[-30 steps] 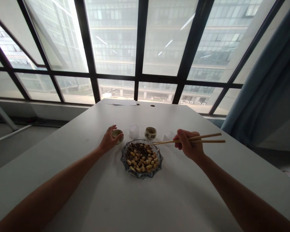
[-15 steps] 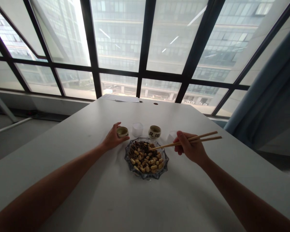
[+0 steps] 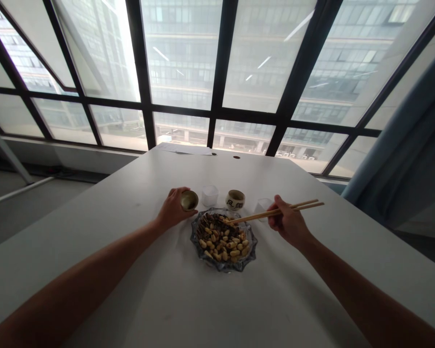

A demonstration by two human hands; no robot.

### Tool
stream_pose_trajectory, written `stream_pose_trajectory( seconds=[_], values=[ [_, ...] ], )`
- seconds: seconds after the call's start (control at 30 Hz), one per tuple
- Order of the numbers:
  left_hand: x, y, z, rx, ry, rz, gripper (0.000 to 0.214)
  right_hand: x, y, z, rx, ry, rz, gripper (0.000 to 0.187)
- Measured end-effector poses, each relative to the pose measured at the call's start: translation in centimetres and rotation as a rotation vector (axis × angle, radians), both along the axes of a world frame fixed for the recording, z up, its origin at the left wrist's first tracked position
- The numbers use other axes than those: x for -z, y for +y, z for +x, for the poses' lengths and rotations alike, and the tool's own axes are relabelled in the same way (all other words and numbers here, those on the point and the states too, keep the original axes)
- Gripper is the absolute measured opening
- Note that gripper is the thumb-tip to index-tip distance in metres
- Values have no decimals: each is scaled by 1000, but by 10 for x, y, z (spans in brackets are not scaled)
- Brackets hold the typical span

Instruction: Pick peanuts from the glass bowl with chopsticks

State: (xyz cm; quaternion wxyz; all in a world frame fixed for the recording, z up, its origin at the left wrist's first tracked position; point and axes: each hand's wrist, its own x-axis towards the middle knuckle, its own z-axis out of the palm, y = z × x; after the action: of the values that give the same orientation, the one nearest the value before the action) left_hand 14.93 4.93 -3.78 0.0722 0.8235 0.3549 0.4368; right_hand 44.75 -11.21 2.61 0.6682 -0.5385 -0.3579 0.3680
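My left hand (image 3: 174,207) is closed round a small teacup (image 3: 189,200), which tilts so its dark inside faces me. My right hand (image 3: 289,221) grips a pair of wooden chopsticks (image 3: 271,212). Their tips reach into a scalloped glass dish (image 3: 254,239), over its contents. Peanuts (image 3: 224,249) in shells fill the near part of the dish, and dark sunflower seeds (image 3: 207,223) lie at its far left. Whether the tips pinch anything is too small to tell.
Behind the dish stand a second teacup (image 3: 235,199) with dark characters and a clear plastic cup (image 3: 210,195). Another clear cup (image 3: 264,207) is partly behind my right hand. Papers (image 3: 186,149) lie at the white table's (image 3: 159,299) far end. A blue curtain (image 3: 402,130) hangs right.
The teacup in my left hand has tipped from upright towards the dish. The chopsticks keep their tips in the dish, with my right hand slightly shifted. The whole view has moved a little.
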Motion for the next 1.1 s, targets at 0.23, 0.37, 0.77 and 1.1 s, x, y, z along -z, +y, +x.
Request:
stream_pose_trajectory(
  seconds=[0.23,0.37,0.77,1.1],
  values=[
    [-4,-5,0,40,39,162,67,0,1,1,-18,72,-11,48],
    [-3,-2,0,-97,38,60,70,-1,3,-1,27,190,-38,45],
    [-5,4,-2,-194,-43,-330,72,9,5,6,-7,-12,15,48],
    [-20,7,1,-208,82,-103,72,35,13,11,-191,40,-78,49]
  ],
)
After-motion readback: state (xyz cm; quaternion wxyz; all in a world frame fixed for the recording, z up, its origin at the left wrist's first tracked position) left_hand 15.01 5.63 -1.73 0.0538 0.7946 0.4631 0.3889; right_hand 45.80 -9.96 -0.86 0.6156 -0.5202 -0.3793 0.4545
